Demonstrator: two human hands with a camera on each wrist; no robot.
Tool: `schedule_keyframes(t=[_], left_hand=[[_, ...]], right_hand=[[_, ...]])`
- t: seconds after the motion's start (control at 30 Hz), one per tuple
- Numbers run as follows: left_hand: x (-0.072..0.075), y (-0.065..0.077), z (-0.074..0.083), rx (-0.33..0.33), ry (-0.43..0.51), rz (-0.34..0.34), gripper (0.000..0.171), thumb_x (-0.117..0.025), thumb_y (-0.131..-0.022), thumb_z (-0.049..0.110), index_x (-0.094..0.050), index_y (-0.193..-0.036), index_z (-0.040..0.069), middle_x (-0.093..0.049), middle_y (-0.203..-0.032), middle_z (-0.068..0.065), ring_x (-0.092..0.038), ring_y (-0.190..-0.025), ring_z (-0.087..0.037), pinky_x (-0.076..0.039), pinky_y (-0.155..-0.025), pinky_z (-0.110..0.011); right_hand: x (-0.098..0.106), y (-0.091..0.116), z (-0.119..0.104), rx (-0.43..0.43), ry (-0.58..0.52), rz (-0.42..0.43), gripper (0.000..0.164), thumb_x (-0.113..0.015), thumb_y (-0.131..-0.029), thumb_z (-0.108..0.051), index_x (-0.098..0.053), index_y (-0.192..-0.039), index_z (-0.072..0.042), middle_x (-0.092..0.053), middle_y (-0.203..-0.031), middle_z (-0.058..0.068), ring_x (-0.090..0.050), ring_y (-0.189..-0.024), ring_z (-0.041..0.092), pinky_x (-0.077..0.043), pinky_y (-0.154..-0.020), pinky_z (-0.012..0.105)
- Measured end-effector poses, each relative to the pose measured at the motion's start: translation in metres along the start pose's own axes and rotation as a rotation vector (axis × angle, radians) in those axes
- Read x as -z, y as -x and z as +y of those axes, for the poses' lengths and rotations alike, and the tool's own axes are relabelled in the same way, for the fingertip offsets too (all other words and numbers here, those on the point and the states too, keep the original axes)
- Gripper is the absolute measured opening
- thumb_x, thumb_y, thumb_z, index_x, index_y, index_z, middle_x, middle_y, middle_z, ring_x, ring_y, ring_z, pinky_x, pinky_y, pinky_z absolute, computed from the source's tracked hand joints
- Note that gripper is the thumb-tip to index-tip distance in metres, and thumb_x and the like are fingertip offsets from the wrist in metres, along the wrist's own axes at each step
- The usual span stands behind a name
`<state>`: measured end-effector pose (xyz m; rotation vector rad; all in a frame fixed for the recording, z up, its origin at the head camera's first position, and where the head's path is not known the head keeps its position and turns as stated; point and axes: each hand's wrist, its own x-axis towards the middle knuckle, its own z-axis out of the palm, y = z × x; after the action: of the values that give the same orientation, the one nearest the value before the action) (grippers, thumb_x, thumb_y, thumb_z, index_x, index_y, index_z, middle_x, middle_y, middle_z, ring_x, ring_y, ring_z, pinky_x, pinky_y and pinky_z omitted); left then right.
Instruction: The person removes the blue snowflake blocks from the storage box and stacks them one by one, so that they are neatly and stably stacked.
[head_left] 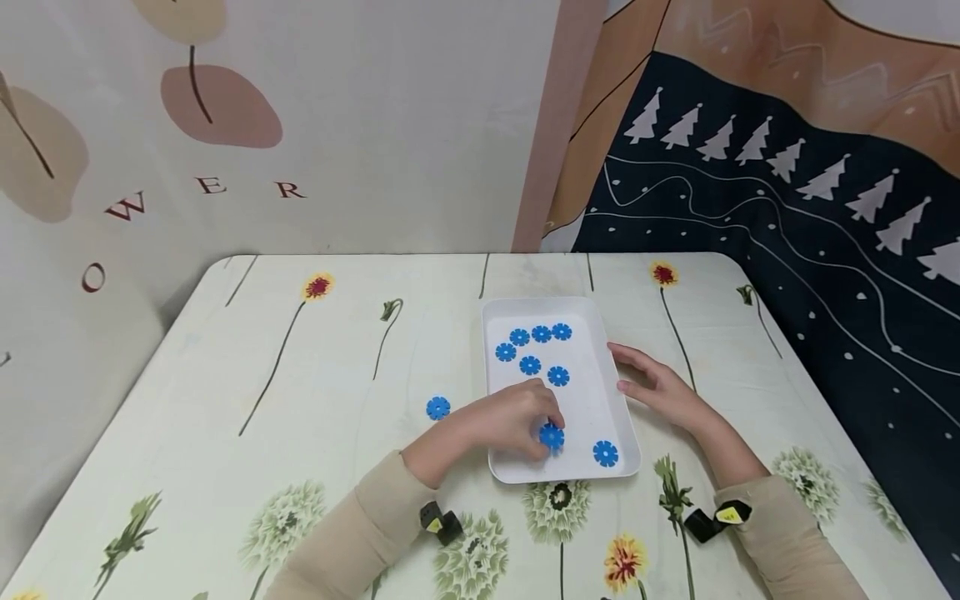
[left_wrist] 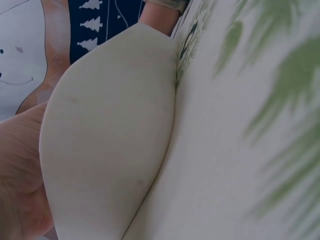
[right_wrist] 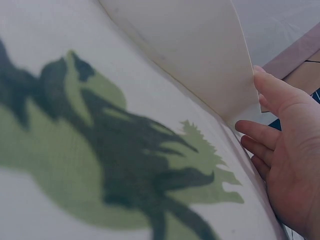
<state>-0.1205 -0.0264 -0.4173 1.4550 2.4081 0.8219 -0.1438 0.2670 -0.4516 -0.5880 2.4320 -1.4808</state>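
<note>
My left hand (head_left: 517, 418) reaches over the near left wall of a white tray (head_left: 588, 408). Its thumb and a fingertip pinch a blue notched disc (head_left: 551, 437) close over the tray floor. In the left wrist view the tray's outer wall (left_wrist: 110, 130) hides most of that hand, leaving only the palm side (left_wrist: 22, 175) at the left. My right hand (head_left: 660, 385) rests at the tray's right side. The right wrist view shows its thumb (right_wrist: 280, 90) at the rim and the other fingers (right_wrist: 257, 134) loosely extended beside the wall.
Several more blue notched discs (head_left: 542, 334) lie in the tray's far half, and one disc (head_left: 605, 453) sits in its near right corner. Outside, left of the tray, another disc (head_left: 438, 407) is on the flower-printed tablecloth (head_left: 330, 392). A printed wall hanging (head_left: 390, 125) stands behind.
</note>
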Motion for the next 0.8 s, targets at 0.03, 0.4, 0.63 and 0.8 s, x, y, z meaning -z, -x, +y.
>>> schedule_keyframes(t=[0.03, 0.4, 0.63, 0.8], left_hand=[[0.001, 0.0, 0.0, -0.007, 0.003, 0.009, 0.034, -0.08, -0.068, 0.015, -0.073, -0.101, 0.006, -0.066, -0.094, 0.001, -0.051, -0.088, -0.01, -0.041, -0.079, -0.016], [0.011, 0.01, 0.009, -0.014, 0.035, 0.063, 0.033, -0.077, -0.071, 0.015, -0.072, -0.102, 0.006, -0.064, -0.101, -0.002, -0.052, -0.099, -0.014, -0.04, -0.09, -0.021], [0.018, 0.021, 0.01, 0.006, 0.048, 0.126, 0.032, -0.076, -0.07, 0.011, -0.072, -0.101, 0.006, -0.063, -0.101, -0.001, -0.051, -0.099, -0.015, -0.042, -0.088, -0.023], [0.024, 0.033, 0.008, 0.018, 0.054, 0.184, 0.031, -0.075, -0.069, 0.009, -0.072, -0.1, 0.005, -0.063, -0.101, -0.001, -0.051, -0.1, -0.015, -0.043, -0.089, -0.024]], right_hand=[[0.0, 0.0, 0.0, 0.002, 0.001, -0.001, 0.06, -0.06, -0.096, -0.021, -0.034, -0.149, -0.01, -0.037, -0.148, 0.015, -0.033, -0.135, 0.033, -0.024, -0.107, 0.051], [-0.001, 0.0, 0.002, 0.003, -0.014, -0.001, 0.059, -0.059, -0.096, -0.021, -0.035, -0.149, -0.012, -0.037, -0.148, 0.014, -0.033, -0.135, 0.033, -0.026, -0.108, 0.044], [0.0, 0.0, 0.002, 0.008, -0.011, 0.004, 0.059, -0.06, -0.096, -0.02, -0.035, -0.149, -0.012, -0.037, -0.148, 0.015, -0.033, -0.135, 0.034, -0.025, -0.107, 0.05], [0.001, 0.001, 0.001, 0.006, -0.018, 0.003, 0.06, -0.06, -0.096, -0.02, -0.035, -0.149, -0.011, -0.037, -0.148, 0.015, -0.033, -0.135, 0.033, -0.024, -0.107, 0.051]])
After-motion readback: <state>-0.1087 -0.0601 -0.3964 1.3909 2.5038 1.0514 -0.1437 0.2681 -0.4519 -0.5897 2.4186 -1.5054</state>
